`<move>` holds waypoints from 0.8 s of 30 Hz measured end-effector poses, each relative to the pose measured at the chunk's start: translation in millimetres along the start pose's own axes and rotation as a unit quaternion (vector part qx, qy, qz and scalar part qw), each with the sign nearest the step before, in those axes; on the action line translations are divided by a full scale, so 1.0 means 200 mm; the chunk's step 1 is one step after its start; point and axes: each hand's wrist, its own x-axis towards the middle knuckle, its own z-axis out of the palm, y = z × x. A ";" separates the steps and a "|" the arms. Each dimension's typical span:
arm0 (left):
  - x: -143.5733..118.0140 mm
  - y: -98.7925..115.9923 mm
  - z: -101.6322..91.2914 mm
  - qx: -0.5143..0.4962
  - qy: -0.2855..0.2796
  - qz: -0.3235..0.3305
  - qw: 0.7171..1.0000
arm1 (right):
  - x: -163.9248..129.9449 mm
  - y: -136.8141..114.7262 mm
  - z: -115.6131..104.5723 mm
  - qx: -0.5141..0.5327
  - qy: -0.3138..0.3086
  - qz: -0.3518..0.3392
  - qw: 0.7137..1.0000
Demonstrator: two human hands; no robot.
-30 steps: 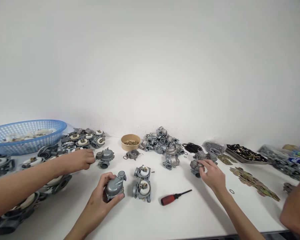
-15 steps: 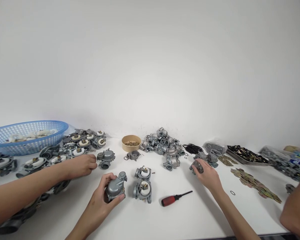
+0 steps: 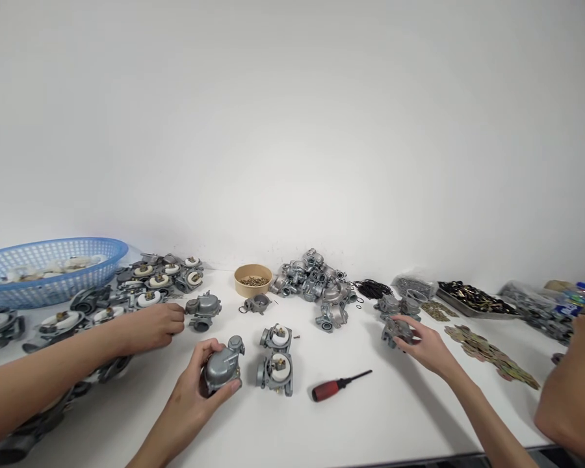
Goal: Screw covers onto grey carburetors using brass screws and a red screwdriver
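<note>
My left hand [image 3: 192, 390] is wrapped around a grey metal carburetor [image 3: 223, 368], its rounded bowl cover facing up, held above the white table. Farther off on the right, my right hand [image 3: 426, 343] has thumb and fingers around another carburetor [image 3: 396, 330], beside more grey carburetors [image 3: 394, 305]. Two open carburetors with white floats [image 3: 279, 369] stand between my hands. A small screw [image 3: 297, 337] lies near them. In front is a red-handled screwdriver [image 3: 327, 390], its shaft pointing right.
A co-worker's hand [image 3: 158, 325] reaches in from the left near a covered carburetor [image 3: 203, 310]; another person's arm [image 3: 568, 390] is at right. Behind are a blue basket [image 3: 85, 286], a tub of screws [image 3: 253, 272], heaped bowl covers [image 3: 314, 276], black rings [image 3: 373, 288] and metal plates [image 3: 490, 354].
My right hand has moved right with its carburetor, which now shows more from under the fingers. My left hand keeps its carburetor almost in place. The view has shifted slightly.
</note>
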 end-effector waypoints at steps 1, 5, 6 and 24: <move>0.00 0.01 0.00 -0.002 0.004 0.003 1.000 | -0.01 0.03 -0.03 -0.006 0.001 0.009 1.000; 0.00 0.03 -0.01 -0.012 0.010 0.009 1.000 | -0.05 0.15 -0.09 -0.032 0.033 0.057 0.997; 0.00 0.03 0.00 -0.014 0.008 0.009 1.000 | -0.06 0.16 -0.10 -0.036 0.043 0.070 0.996; -0.02 0.04 0.06 -0.033 0.033 -0.006 0.999 | -0.01 0.11 0.04 -0.150 0.143 0.152 0.966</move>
